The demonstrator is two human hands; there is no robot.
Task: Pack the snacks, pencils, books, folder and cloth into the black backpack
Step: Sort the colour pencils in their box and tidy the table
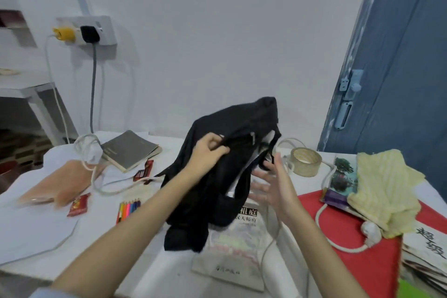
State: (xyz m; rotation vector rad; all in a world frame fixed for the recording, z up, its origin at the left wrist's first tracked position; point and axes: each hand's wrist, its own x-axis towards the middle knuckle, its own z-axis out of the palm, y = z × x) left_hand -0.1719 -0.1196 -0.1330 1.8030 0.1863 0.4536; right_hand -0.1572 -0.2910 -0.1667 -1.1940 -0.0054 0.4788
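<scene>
The black backpack (217, 176) hangs limp above the table's middle, pinched near its top by my left hand (208, 155). My right hand (273, 181) is open beside its straps, fingers spread, holding nothing. Under the bag lies a pale book (237, 251) with printed characters. Coloured pencils (128, 209) lie to the left. A red snack (78, 204) and a dark snack bar (144, 172) rest nearby. An orange folder (58, 184) lies far left, with a grey book (130, 150) behind it. The yellow cloth (387, 189) sits at the right on a picture book (341, 176).
A tape roll (306, 161) stands behind my right hand. White cables (113, 189) loop across the table. A red mat (362, 261) covers the right side with stacked papers (425, 256) on it. A wall socket (87, 31) and a blue door (399, 55) are behind.
</scene>
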